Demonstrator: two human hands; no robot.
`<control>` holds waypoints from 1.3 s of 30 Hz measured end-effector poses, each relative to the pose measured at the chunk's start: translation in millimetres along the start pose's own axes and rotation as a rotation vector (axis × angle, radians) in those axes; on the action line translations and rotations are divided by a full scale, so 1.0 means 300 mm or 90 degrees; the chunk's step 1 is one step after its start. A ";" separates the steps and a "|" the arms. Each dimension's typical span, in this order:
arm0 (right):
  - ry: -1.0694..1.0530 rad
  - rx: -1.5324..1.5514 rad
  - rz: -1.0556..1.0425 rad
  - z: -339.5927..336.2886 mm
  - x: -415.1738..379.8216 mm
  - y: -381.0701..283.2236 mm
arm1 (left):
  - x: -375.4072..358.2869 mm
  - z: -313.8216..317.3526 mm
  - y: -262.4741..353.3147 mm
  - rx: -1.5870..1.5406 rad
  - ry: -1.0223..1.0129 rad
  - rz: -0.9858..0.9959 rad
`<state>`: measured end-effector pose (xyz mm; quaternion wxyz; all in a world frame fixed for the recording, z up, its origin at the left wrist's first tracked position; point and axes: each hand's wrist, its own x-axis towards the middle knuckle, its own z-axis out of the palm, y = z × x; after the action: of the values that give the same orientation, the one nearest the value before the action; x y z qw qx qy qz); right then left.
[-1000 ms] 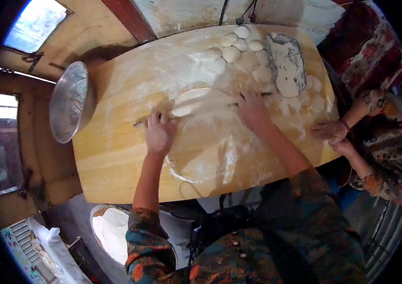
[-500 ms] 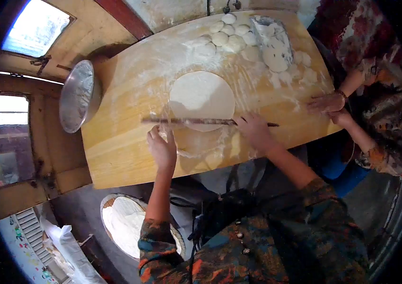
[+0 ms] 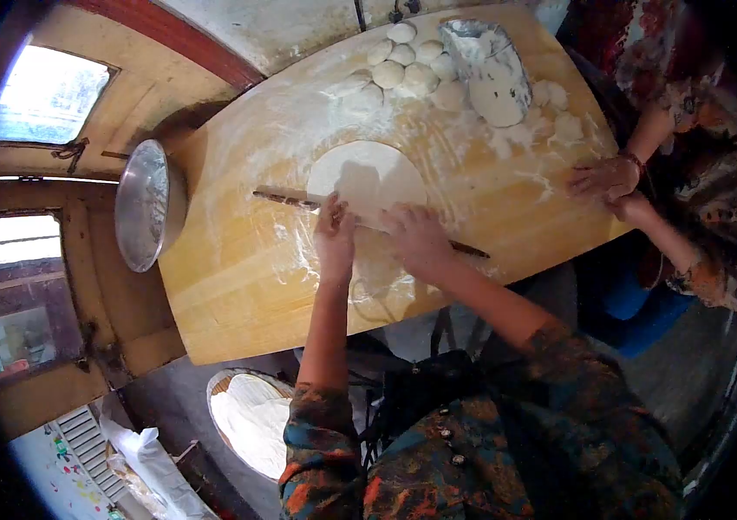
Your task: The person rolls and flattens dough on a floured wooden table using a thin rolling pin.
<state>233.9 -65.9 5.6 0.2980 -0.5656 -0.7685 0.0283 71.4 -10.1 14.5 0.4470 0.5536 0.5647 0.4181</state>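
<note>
A round, flat sheet of dough (image 3: 368, 165) lies on the floured wooden board. Across its near edge runs a thin dark rolling pin (image 3: 277, 197), slanting down to the right. My left hand (image 3: 335, 234) has its fingers curled over the pin near the dough's left side. Close beside it, my right hand (image 3: 420, 243) rests on the pin with fingers bent over it, covering the dough's lower right edge. Both ends of the pin stick out past my hands; its middle is mostly hidden beneath them.
Several dough balls (image 3: 420, 78) sit at the far side beside a floury tray (image 3: 497, 82). A metal basin (image 3: 145, 208) stands at the left edge. Another person's hands (image 3: 607, 179) rest at the board's right edge. Below is a basket with dough sheets (image 3: 251, 416).
My hands have come closer together over the dough's near edge. The rolling pin has turned from nearly level to slanting, its right end lower. The view has shifted slightly.
</note>
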 end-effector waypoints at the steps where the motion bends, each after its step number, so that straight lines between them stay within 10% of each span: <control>1: 0.035 0.014 -0.023 0.038 0.020 0.007 | 0.015 0.016 0.000 0.156 -0.007 0.156; 2: -0.018 -0.022 -0.028 0.065 0.029 0.022 | 0.038 0.003 0.004 0.505 -0.039 0.374; 5: -0.173 -0.072 -0.054 0.076 0.064 0.048 | 0.022 -0.036 0.028 0.737 -0.095 0.407; 17: -0.238 -0.072 -0.105 -0.126 -0.287 0.027 | -0.343 -0.027 -0.015 0.584 -0.358 0.294; 23: -0.249 -0.140 0.027 -0.127 -0.079 0.002 | -0.274 -0.019 0.115 0.665 -0.127 0.252; 27: -0.318 -0.149 -0.044 -0.074 -0.128 0.058 | -0.353 0.029 0.019 0.567 -0.237 0.154; 32: -0.204 -0.206 0.039 0.117 0.261 0.170 | 0.097 0.057 0.001 0.733 -0.060 0.152; 39: -0.393 -0.105 -0.068 -0.082 0.004 0.093 | -0.243 -0.008 0.007 0.600 -0.321 0.136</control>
<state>269.5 -62.0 15.6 0.0050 -0.5111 -0.8510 0.1206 68.7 -82.7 20.3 0.2272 0.8312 0.5071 0.0171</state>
